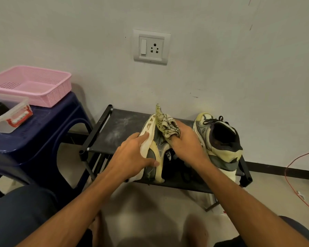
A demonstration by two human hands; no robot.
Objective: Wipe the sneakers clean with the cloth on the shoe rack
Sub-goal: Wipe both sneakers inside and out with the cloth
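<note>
**Fig.** Head view, seated person at low shoe rack (114, 129).

**Hands.** L hand (132, 154) grasps tipped sneaker (161, 148): fingers spread over its white sole, thumb curled onto grey upper. R hand (187, 139) is clenched round bunched cloth (165, 124), pressing it on same sneaker's upper; one cloth corner sticks up.

**Position.** Tipped sneaker lies on its side at rack centre, sole facing left. Second sneaker (219, 138) stands upright at rack's right end, just beside R hand.

**Materials.** Cloth is pale yellow-green, dark-patterned, crumpled. Sneakers are grey w/ cream-yellow overlays and dark laces. Rack top is dark and flat w/ pale dusty smears, on black tube frame.

**Room.** Open rack surface lies left of tipped sneaker; rack backs onto wall. Blue plastic stool (43, 125) stands near left, carrying pink lattice basket (30, 84) and clear tub (9, 114). Red cable (292, 175) runs along floor at right.
</note>
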